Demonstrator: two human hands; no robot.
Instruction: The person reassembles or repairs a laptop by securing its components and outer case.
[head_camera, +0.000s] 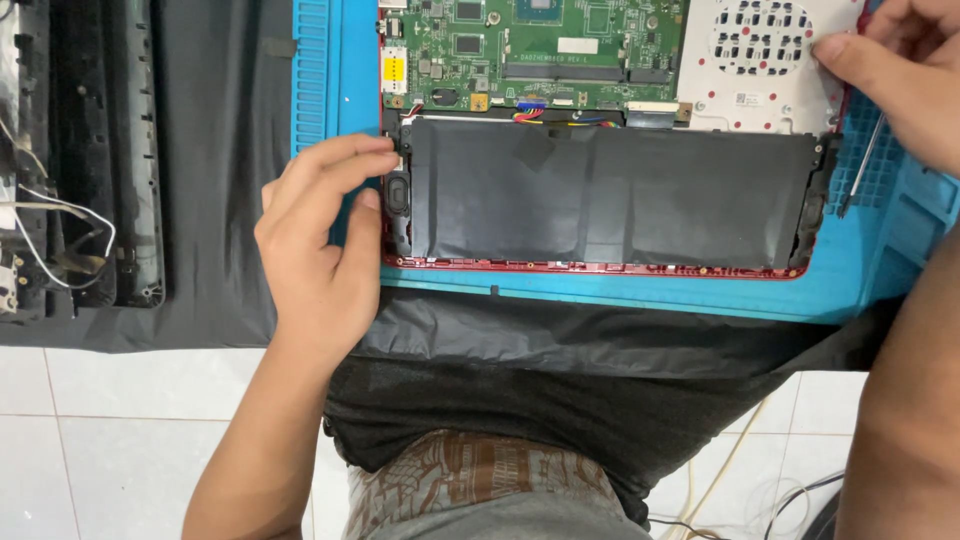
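Fingers (345, 160) of left hand (315, 240) were loosely curled, gripping nothing, tips touching the black battery (610, 195) corner at frame centre-left. Right hand (900, 70), upper right, pressed the opened laptop (600, 268); its grip couldn't be judged.

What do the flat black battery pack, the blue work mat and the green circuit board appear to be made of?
Flat black battery pack: probably matte plastic film, faintly creased. Blue work mat: likely silicone or rubber, dull with moulded ridges. Green circuit board: apparently lacquered fibreglass laminate, glossy, carrying soldered chips.
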